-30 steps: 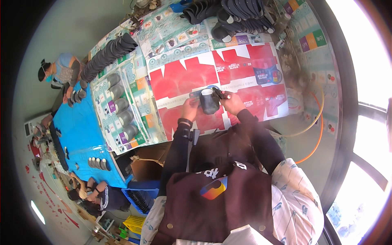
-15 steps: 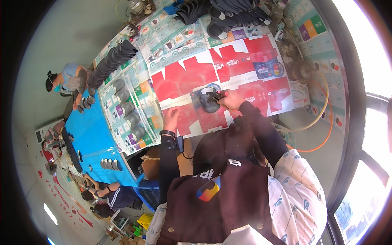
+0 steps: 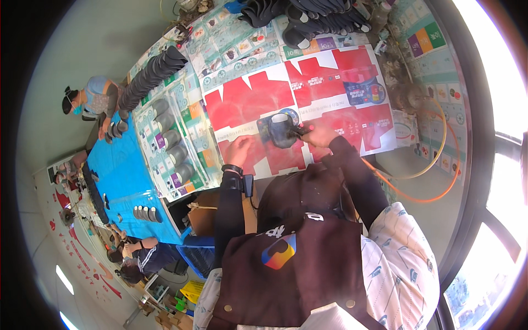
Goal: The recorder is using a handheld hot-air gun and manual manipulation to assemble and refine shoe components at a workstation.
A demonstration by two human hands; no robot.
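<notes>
Apron (image 3: 308,275): dark brown, it filled the lower foreground.
Left hand (image 3: 238,149): it lay beside the lower red panels, to the left of the dark cupped piece and apart from it, with the fingers parted and slightly bent.
Right hand (image 3: 320,135): its fingers were closed round the dark tool (image 3: 301,131), which had red ends.
Dark cupped piece (image 3: 282,135): it lay on the printed sheet, just left of the right hand, its pale patch toward the far side; the tool overlapped its right edge, though contact could not be told.
Printed sheet (image 3: 250,104): red and white, it spread beneath the piece and both hands.
Orange hose (image 3: 423,199): it curved to the right of the printed sheet.
Grey cupped pieces (image 3: 177,154): they stood in a row to the left of the printed sheet.
Counter covering (image 3: 231,61): teal-patterned, it extended beyond the sheet.
Dark stacks (image 3: 311,25): nested curved pieces were heaped at the far edge.
Blue-covered counter (image 3: 118,179): to the left, it carried small dark pieces.
Co-worker (image 3: 91,99): a masked person sat beyond it.
</notes>
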